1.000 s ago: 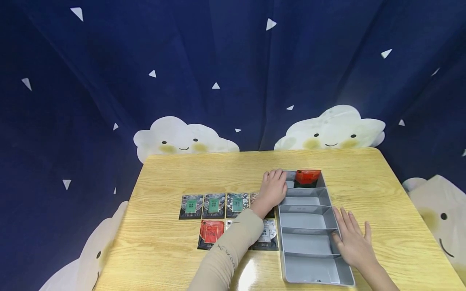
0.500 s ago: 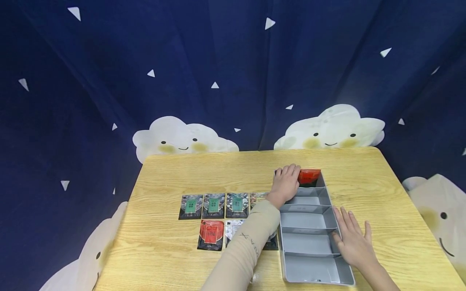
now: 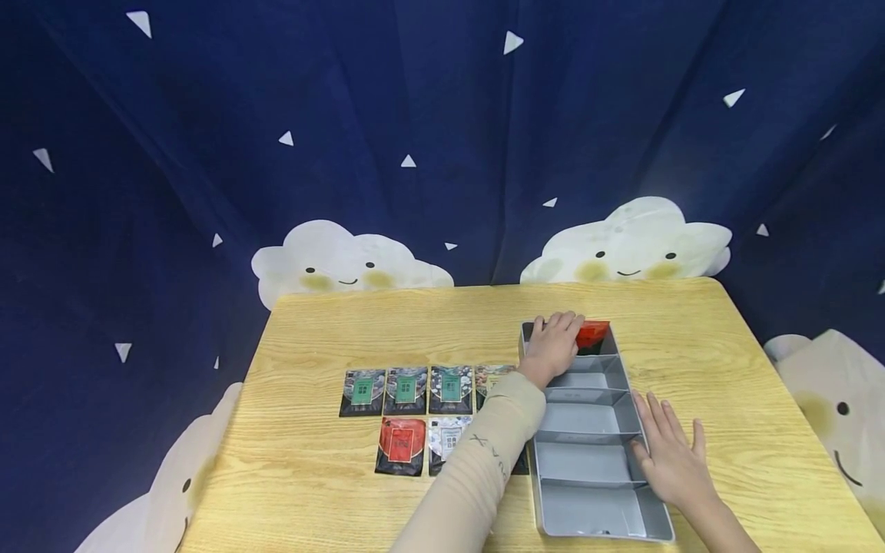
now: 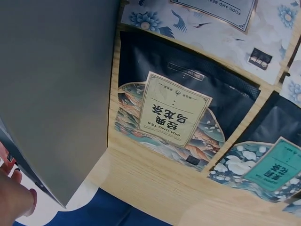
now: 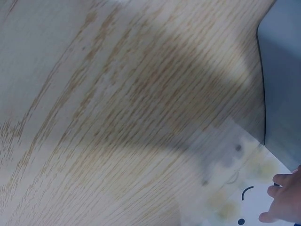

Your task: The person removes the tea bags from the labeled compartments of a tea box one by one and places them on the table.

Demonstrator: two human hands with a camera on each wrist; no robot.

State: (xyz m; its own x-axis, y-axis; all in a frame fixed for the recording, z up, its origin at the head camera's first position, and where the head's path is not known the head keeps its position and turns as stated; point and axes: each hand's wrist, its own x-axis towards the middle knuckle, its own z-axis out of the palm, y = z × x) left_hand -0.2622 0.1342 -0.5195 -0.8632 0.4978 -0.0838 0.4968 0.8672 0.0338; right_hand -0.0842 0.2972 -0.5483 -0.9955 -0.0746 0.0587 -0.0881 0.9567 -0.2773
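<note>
A grey box (image 3: 588, 511) with several compartments stands on the table. In its far compartment a red and black tea sachet (image 3: 591, 338) leans upright, partly covered by my left hand (image 3: 551, 346). The left fingers lie across that compartment at the sachet's left edge; their grip is hidden. A dark patch shows at the compartment's left end, too small to make out. In the left wrist view, the left hand (image 4: 14, 200) shows beyond the box wall (image 4: 61, 94), near something red. My right hand (image 3: 674, 465) rests against the box's right side, fingers extended, thumb at the rim.
Left of the box, tea sachets lie in two rows: green-labelled ones (image 3: 406, 390), an oolong tea sachet (image 4: 174, 110), a red one (image 3: 401, 445) and white ones (image 3: 448, 442), partly behind the left sleeve (image 3: 477, 453). A dark blue curtain (image 3: 387, 92) hangs behind the table (image 3: 297, 338).
My left hand has moved right along the far compartment, from its left rim to the upright red sachet, covering more of it. The right hand and box have stayed still.
</note>
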